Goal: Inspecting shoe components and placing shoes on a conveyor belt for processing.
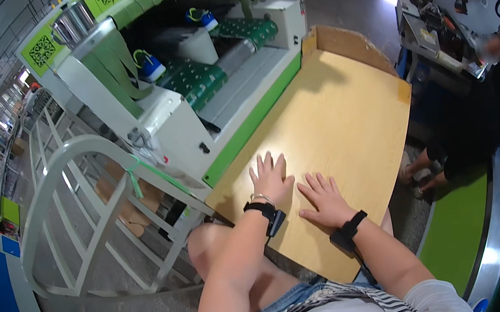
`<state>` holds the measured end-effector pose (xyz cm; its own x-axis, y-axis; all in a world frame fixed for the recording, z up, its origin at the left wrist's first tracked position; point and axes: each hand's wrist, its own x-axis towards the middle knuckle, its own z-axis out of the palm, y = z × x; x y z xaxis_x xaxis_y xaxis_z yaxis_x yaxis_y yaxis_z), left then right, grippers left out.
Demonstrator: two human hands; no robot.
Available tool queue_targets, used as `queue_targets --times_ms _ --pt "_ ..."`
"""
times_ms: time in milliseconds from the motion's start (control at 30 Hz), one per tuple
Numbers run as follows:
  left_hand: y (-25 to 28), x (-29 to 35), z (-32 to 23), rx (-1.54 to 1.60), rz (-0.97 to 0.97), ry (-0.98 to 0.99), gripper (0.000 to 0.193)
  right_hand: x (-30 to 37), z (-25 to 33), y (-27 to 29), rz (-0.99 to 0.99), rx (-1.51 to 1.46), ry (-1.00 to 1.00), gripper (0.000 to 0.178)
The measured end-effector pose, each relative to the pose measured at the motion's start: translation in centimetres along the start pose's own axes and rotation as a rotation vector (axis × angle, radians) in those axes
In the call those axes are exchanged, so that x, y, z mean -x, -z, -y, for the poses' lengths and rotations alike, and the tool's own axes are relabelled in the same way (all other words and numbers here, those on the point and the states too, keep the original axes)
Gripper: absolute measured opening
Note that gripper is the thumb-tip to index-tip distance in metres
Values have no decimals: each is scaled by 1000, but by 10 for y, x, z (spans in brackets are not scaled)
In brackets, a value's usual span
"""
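Both my hands rest on a light wooden tabletop (355, 112) and hold nothing. My left hand (271, 182) lies palm down with its fingers spread, near the tabletop's left side. Just to its right, my right hand (325, 200) is also flat, fingers apart. Each wrist wears a black strap with a small box. Beyond the tabletop is a white and green machine with two green conveyor belts (197, 87). A blue shoe with yellow-green laces (150, 67) sits on the left belt, and a similar shoe (203, 20) is at the right belt's far end.
A grey metal rack (64, 213) on the left reaches close to the tabletop. On the machine's top stands a metal mug (73, 24). A person in dark clothes (480, 107) is at the right, near a cluttered bench (418, 35). A green surface (459, 237) runs along the lower right.
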<state>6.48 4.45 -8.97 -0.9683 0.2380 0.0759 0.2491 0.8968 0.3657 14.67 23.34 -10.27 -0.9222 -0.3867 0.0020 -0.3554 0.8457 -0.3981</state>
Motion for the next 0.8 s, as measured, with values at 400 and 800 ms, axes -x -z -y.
queue_targets --times_ms 400,800 --pt "-8 -8 15 -82 233 14 72 -2 -2 -4 -5 -17 10 82" --pt "-14 -15 17 -106 269 30 70 -3 -5 2 133 -64 17 88"
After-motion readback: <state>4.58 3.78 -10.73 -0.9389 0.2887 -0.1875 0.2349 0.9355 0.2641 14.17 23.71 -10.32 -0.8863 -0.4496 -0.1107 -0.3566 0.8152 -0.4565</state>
